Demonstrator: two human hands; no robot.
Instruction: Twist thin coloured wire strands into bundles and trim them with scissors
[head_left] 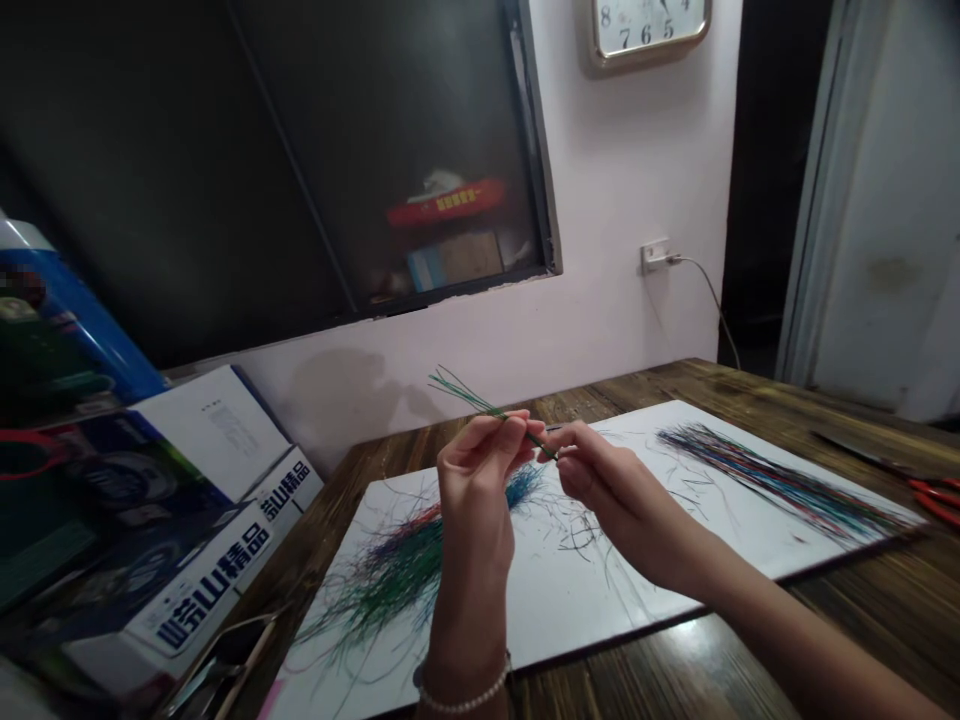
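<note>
Above a white board [630,600], my left hand [484,460] pinches a small bundle of thin green wires [459,388], whose loose ends fan out to the upper left. My right hand [600,475] is closed at the bundle's lower right end, thumb and forefinger together on it. Below and left of my hands lies a tangled pile of green, blue and red wires [409,565], partly hidden by my left forearm. Short dark scraps of wire [577,535] are scattered mid-board. A straighter bunch of multicoloured wires [780,480] rests on the board's right side.
Red-handled scissors [937,495] lie on the wooden table [622,680] at the right. Boxes with printed lettering [214,575] stand at the left, close to my left arm. Behind the table are a wall, a dark window [300,150] and a plugged-in cable [709,280].
</note>
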